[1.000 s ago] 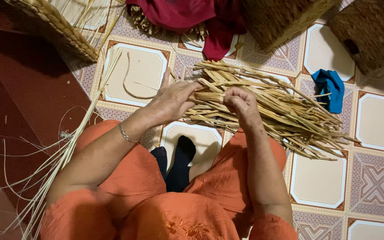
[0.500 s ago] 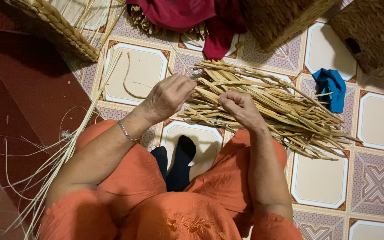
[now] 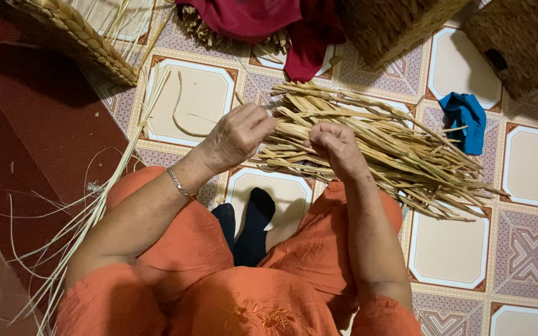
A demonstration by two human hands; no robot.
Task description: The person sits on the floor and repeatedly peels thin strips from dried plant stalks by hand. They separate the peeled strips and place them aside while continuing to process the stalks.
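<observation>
A bundle of dried straw-coloured reed strips [image 3: 400,149] lies on the tiled floor in front of my knees, fanning out to the right. My left hand [image 3: 238,134] is closed on the near left ends of the strips, a thin bracelet on its wrist. My right hand [image 3: 334,144] pinches a few strips just to the right of it, fingers curled shut. Both hands hold the strips slightly above the floor. My orange-clad legs and dark-socked feet [image 3: 247,218] sit below.
A woven basket edge [image 3: 76,34] sits at the upper left, with long loose strands [image 3: 94,205] trailing down the left. Red cloth [image 3: 263,18] lies at the top, two woven boxes [image 3: 518,37] at the upper right, and a blue cloth [image 3: 465,118] beside the bundle.
My left hand has lifted from lying flat on the bundle and closed on the strip ends. My right hand has tightened its pinch beside it.
</observation>
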